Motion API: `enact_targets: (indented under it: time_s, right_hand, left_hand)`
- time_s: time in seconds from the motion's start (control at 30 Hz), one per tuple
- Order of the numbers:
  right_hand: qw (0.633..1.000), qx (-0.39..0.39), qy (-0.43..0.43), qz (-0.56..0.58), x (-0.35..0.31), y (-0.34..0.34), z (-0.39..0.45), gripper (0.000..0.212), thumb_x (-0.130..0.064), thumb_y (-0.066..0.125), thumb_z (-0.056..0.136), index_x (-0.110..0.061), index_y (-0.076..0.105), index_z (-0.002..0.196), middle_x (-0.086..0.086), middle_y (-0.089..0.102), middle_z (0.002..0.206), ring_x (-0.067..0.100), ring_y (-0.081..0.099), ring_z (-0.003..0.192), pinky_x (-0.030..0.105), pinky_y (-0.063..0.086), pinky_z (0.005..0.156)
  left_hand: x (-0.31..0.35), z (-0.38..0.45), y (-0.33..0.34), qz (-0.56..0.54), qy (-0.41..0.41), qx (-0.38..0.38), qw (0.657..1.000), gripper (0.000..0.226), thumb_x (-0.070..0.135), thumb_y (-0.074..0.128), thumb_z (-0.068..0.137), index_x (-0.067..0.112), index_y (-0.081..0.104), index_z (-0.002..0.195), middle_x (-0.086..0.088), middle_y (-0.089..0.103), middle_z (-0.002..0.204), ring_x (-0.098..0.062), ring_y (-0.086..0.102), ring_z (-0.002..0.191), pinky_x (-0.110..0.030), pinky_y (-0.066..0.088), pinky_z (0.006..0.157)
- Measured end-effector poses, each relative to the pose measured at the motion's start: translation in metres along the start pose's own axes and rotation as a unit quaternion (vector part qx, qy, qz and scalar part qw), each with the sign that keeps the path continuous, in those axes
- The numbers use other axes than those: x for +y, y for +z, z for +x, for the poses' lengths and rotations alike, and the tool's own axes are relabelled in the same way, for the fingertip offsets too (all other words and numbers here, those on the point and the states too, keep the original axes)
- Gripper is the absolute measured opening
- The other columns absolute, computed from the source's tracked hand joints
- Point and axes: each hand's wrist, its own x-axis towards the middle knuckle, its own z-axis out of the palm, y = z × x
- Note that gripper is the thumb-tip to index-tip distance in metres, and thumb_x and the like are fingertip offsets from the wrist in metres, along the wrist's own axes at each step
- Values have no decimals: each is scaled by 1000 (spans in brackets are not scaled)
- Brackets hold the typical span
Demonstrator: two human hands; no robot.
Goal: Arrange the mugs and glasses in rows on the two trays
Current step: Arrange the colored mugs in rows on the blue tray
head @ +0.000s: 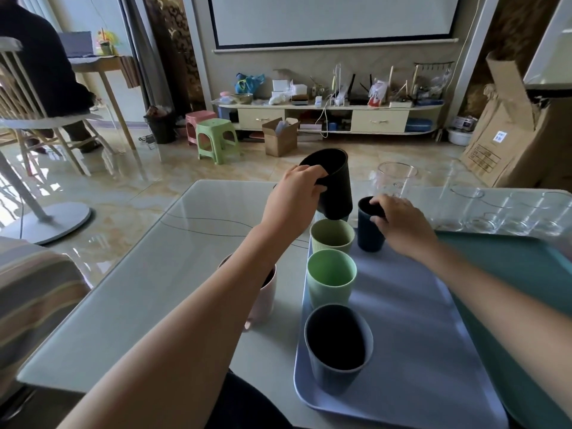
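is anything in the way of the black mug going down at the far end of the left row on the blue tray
Nothing visible blocks it. The left hand holds the black mug tilted above the far end of the blue tray, just beyond the olive cup. The spot under it is mostly hidden by the mug itself.

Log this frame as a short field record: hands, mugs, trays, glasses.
left hand: grips black mug by its rim, lifted and tilted above the far end of the row
right hand: grips rim of dark blue mug standing on the tray
lavender tray: three mugs in a row along its left edge: olive mug, light green mug, grey-blue mug
teal tray: right of the lavender one
pink mug: on table, off the trays
clear glasses: beyond the teal tray
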Motion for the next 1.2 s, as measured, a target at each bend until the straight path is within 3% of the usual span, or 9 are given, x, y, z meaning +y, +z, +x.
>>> enact_targets:
  time_s: [0.1,0.17,0.3,0.47,0.63,0.73,0.83,0.93,1.2]
  right_hand:
    - [988,79,-29,133,-6,-11,-6,44,-5,59,85,-16,46,125,8,53,128,29,47,120,43,40,99]
    - [975,67,-59,204,-15,-22,-13,61,-2,69,78,-15,43,131,5,51,130,25,48,119,41,39,103]
    - [941,1,-22,339,-36,-36,-23,73,-8,80,72,-13,38,132,0,56,111,14,55,100,24,44,85]
    - [943,52,40,325,-34,-30,-28,72,-22,85,66,-11,42,123,3,60,112,24,59,104,39,49,89]
    - [938,48,98,330,-11,-13,-55,84,-41,84,52,-26,42,124,2,58,118,21,61,103,45,53,89]
    - [923,46,126,361,-5,2,-71,76,-16,85,61,-20,44,125,-5,59,104,20,62,98,38,53,86]
    - [915,46,136,378,-2,19,-81,59,-2,81,65,-27,47,107,-11,59,92,27,63,96,47,52,84]
    - [907,25,161,389,4,39,-85,65,-6,82,65,-35,44,109,-5,63,102,23,63,99,44,54,85]
    - [915,15,199,351,5,57,-86,69,-16,84,66,-17,44,123,0,62,104,18,60,91,28,44,75]
  left_hand:
    - [8,1,1,-13,22,18,1000,25,5,56,88,5,63,112,-13,65,108,-29,55,101,-38,47,80]
    - [16,1,3,-24,39,21,999,24,5,57,87,5,63,110,-13,65,107,-29,56,101,-40,49,79]
    - [32,-5,10,-25,66,-27,997,27,8,55,89,7,62,116,-12,63,113,-28,54,106,-38,47,82]
    - [37,-7,13,-57,75,-29,995,45,1,57,86,13,50,129,-9,54,131,-26,50,119,-36,44,94]
    - [3,-8,14,45,-26,-83,995,55,-5,50,84,22,40,131,-5,49,136,-26,49,119,-41,41,96]
    - [-21,-19,15,105,-66,-193,973,48,-1,44,86,24,45,127,-3,56,130,-25,53,114,-40,41,92]
    - [-33,-27,15,88,-69,-264,958,52,-1,45,87,30,45,129,-4,54,132,-26,53,114,-47,46,94]
    - [-38,-28,16,85,-63,-283,953,50,-2,44,87,31,50,125,-2,56,128,-24,54,109,-47,48,92]
    - [-53,-29,23,84,-86,-323,939,49,2,48,89,25,40,133,-5,60,120,-24,57,104,-44,50,92]
